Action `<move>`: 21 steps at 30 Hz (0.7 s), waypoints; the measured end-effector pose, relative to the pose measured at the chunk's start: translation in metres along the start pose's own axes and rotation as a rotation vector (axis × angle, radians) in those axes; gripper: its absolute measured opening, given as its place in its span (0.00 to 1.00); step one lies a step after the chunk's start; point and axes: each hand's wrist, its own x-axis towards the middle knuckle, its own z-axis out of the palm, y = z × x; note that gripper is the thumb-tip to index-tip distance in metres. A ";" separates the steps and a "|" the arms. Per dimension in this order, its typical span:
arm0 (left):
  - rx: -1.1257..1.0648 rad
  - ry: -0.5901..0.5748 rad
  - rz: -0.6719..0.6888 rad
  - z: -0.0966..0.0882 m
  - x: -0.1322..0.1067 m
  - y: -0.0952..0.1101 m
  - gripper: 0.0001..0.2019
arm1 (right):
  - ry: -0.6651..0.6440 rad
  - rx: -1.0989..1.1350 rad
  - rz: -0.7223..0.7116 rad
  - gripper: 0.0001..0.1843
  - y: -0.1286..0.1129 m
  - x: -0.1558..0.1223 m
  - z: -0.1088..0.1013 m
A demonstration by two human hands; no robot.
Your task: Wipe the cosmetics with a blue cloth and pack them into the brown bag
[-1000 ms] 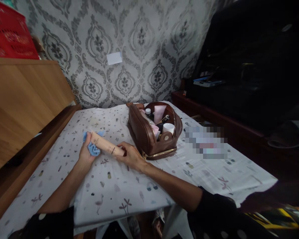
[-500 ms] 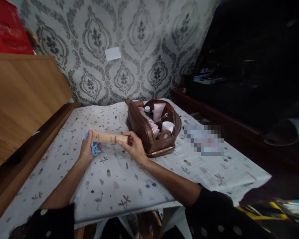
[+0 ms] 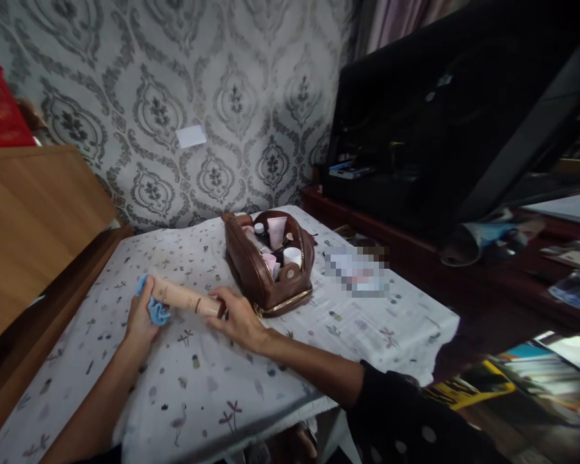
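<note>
A beige cosmetic tube (image 3: 178, 296) is held slantwise above the cloth-covered table, between both hands. My left hand (image 3: 142, 316) is closed around a crumpled blue cloth (image 3: 159, 312) and grips the tube's flat end with it. The fingers of my right hand (image 3: 239, 319) pinch the capped end. Just beyond my right hand stands a brown toiletry bag (image 3: 244, 267), unzipped at the top. Inside it show a pink tube (image 3: 276, 232), a white-lidded jar (image 3: 292, 256), a white-capped bottle (image 3: 259, 229) and other small items partly hidden by the bag's wall.
The table (image 3: 212, 386) wears a white printed cloth. A blurred-out flat item (image 3: 360, 270) lies right of the bag. A wooden cabinet (image 3: 33, 212) borders the left, a large black screen (image 3: 415, 142) the right, and patterned wallpaper (image 3: 193, 77) the back.
My view has turned to the right, so the scene sits farther left. The tube now tilts down toward its capped end, with both hands still gripping it.
</note>
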 end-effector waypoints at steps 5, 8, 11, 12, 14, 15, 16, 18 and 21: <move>0.019 -0.110 0.091 0.025 -0.009 0.022 0.26 | -0.044 -0.097 -0.054 0.26 -0.028 -0.019 -0.026; 0.030 -0.217 0.119 0.054 -0.016 0.035 0.24 | 0.063 -0.126 -0.118 0.21 -0.042 -0.024 -0.053; -0.023 -0.314 0.144 0.092 -0.022 0.046 0.23 | 0.222 -0.170 -0.164 0.18 -0.048 -0.022 -0.084; -0.050 -0.343 0.150 0.105 -0.023 0.048 0.23 | 0.267 -0.182 -0.168 0.17 -0.048 -0.020 -0.094; -0.079 -0.392 0.166 0.128 -0.026 0.049 0.23 | 0.347 -0.210 -0.163 0.15 -0.047 -0.017 -0.114; -0.076 -0.407 0.173 0.137 -0.026 0.048 0.23 | 0.385 -0.231 -0.154 0.15 -0.046 -0.016 -0.123; -0.059 -0.416 0.182 0.145 -0.027 0.046 0.23 | 0.420 -0.261 -0.139 0.14 -0.045 -0.015 -0.132; 0.006 -0.419 0.199 0.154 -0.029 0.039 0.22 | 0.480 -0.353 -0.094 0.14 -0.042 -0.013 -0.145; 0.107 -0.408 0.225 0.155 -0.032 0.025 0.21 | 0.480 -0.545 -0.004 0.14 -0.038 -0.005 -0.158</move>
